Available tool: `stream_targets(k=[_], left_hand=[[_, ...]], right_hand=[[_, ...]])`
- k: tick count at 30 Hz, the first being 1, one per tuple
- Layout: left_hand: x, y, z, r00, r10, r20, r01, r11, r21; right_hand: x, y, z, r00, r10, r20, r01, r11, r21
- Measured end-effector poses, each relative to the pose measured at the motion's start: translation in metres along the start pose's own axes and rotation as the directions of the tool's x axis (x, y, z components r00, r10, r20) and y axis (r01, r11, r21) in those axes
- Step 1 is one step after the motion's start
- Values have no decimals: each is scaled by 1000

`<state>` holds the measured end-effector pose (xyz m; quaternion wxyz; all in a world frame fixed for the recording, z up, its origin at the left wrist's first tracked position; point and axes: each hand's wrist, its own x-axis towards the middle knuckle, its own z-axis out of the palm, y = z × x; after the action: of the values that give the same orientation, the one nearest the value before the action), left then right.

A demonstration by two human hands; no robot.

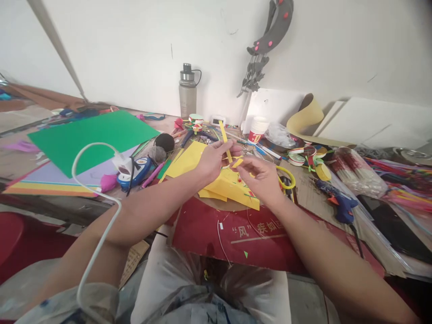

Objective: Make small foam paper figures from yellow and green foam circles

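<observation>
A narrow yellow paper strip (pixel 223 131) stands up from the fingers of my left hand (pixel 214 159), which are closed on it. Close beside it, my right hand (pixel 261 177) pinches a short yellow paper piece (pixel 238 163). Whether this piece is the other end of the same strip, I cannot tell. Under both hands lie yellow paper sheets (pixel 236 193) with small coloured scraps on them, on top of a red printed board (pixel 209 229).
Coloured sheets (pixel 94 135) and a blue-and-white power socket (pixel 135 173) with a white cable lie left. A grey bottle (pixel 188 94) and paper cups (pixel 258 129) stand behind. Right are yellow tape (pixel 290 180), a blue glue gun (pixel 342 207) and a black phone (pixel 394 225).
</observation>
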<state>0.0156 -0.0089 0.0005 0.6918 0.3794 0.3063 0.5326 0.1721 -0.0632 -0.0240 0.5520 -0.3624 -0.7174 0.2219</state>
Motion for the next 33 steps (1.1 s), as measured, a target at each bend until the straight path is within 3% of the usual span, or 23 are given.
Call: stream_targets(k=[4, 9, 17, 25, 33], left_hand=[[2, -1, -1, 997, 70, 22, -71, 996, 47], [7, -6, -2, 996, 88, 32, -90, 992, 83], [10, -8, -6, 996, 67, 52, -72, 992, 107], [11, -3, -3, 1000, 8, -28, -4, 988, 153], [8, -2, 0, 1000, -15, 0, 14, 956, 294]], right_hand=[[-2, 10, 8, 996, 61, 63, -66, 995, 72], [0, 14, 14, 997, 38, 73, -47, 992, 119], [3, 11, 7, 1000, -1, 28, 1, 1000, 8], [4, 16, 5, 972, 178, 153, -208, 955, 209], [6, 16, 3, 958, 287, 10, -285, 943, 174]])
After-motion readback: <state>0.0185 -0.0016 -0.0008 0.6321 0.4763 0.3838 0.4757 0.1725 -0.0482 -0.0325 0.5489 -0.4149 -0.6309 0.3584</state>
